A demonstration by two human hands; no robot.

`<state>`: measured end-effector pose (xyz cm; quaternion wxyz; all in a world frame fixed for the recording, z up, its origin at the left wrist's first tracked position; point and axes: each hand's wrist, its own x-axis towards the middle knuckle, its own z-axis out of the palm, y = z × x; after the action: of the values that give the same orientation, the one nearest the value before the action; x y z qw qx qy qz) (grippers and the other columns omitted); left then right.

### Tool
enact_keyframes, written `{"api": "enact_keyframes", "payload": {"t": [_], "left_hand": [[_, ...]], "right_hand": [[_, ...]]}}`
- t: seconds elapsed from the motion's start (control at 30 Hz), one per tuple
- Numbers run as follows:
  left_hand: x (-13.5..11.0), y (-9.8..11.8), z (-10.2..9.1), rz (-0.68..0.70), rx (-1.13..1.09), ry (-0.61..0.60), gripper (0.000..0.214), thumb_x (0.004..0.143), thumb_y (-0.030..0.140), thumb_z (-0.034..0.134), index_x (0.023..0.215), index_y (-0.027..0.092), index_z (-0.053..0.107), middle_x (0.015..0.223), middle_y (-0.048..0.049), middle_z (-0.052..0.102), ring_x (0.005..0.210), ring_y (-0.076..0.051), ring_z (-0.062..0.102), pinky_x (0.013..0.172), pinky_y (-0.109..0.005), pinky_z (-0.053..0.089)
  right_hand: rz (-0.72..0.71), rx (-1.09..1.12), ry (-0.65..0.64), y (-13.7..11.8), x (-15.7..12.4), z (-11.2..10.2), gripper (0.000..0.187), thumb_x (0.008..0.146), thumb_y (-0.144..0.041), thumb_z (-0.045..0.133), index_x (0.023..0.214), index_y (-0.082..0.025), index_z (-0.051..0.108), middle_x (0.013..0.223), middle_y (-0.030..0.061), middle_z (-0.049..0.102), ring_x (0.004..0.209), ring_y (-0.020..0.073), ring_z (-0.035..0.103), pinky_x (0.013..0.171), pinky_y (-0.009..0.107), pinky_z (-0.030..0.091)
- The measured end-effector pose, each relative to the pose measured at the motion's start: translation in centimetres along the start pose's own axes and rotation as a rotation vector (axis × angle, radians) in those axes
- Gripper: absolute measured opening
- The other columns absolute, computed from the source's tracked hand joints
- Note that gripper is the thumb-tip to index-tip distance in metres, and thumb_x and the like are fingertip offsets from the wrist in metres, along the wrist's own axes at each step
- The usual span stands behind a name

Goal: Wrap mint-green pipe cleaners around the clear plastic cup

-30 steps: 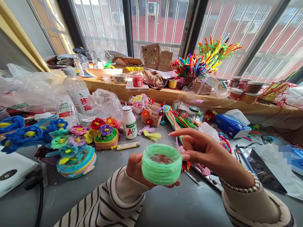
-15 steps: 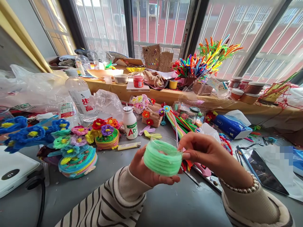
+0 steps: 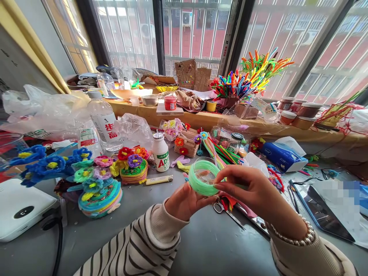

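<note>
A short clear plastic cup [image 3: 201, 164] is wrapped round with mint-green fuzzy pipe cleaner [image 3: 204, 188]. Its open top tilts toward me, so its inside shows. My left hand [image 3: 186, 201] is closed round the cup from below and from the left. At the cup's right side, the thumb and fingers of my right hand [image 3: 238, 184] pinch the green pipe cleaner near its upper edge; the fingertips partly hide that spot. Just below my right hand lie scissors [image 3: 220, 208], close to some red and orange pieces [image 3: 229, 202].
Left of my hands stand two flower-topped coiled pots, the nearer one pastel [image 3: 100, 201], a white bottle [image 3: 161, 153] and a yellow lighter [image 3: 159, 179]. Bundled pipe cleaners [image 3: 220, 147] lie behind. A tablet [image 3: 323, 211] and a blue tissue pack [image 3: 280, 155] are at right.
The cup has tipped toward me and turned, showing its inside instead of its side. It has risen slightly and shifted right. The scissors' handle is now uncovered.
</note>
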<state>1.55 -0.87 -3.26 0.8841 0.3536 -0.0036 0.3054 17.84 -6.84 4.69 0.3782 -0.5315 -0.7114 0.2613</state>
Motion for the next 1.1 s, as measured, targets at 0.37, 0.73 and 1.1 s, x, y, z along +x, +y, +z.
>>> {"api": "enact_keyframes", "payload": {"t": [0.37,0.73,1.1], "left_hand": [[-0.4,0.0,1.5,0.159,0.258,0.271,0.044,0.067,0.028,0.065,0.108,0.024,0.051,0.107,-0.0036,0.059,0.099,-0.02,0.056,0.085,-0.031,0.045],[-0.4,0.0,1.5,0.168,0.253,0.283,0.038,0.069,0.03,0.062,0.105,0.021,0.052,0.106,-0.0051,0.061,0.1,-0.021,0.056,0.083,-0.032,0.046],[-0.5,-0.1,1.4,0.165,0.258,0.295,0.041,0.069,0.03,0.061,0.108,0.021,0.051,0.108,-0.0054,0.059,0.103,-0.023,0.054,0.087,-0.035,0.043]], "right_hand": [[0.037,0.041,-0.045,-0.1,0.0,0.4,0.021,0.077,-0.037,0.055,0.074,-0.017,0.06,0.06,-0.0009,0.056,0.048,0.0071,0.046,0.045,0.018,0.035],[0.082,0.056,-0.066,0.2,0.1,0.7,0.025,0.076,-0.042,0.054,0.076,-0.017,0.06,0.058,-0.0011,0.054,0.047,0.0073,0.043,0.044,0.019,0.034],[0.085,0.03,-0.057,0.1,0.1,0.7,0.026,0.076,-0.042,0.054,0.077,-0.017,0.061,0.058,-0.0008,0.056,0.047,0.0071,0.043,0.045,0.019,0.035]]}}
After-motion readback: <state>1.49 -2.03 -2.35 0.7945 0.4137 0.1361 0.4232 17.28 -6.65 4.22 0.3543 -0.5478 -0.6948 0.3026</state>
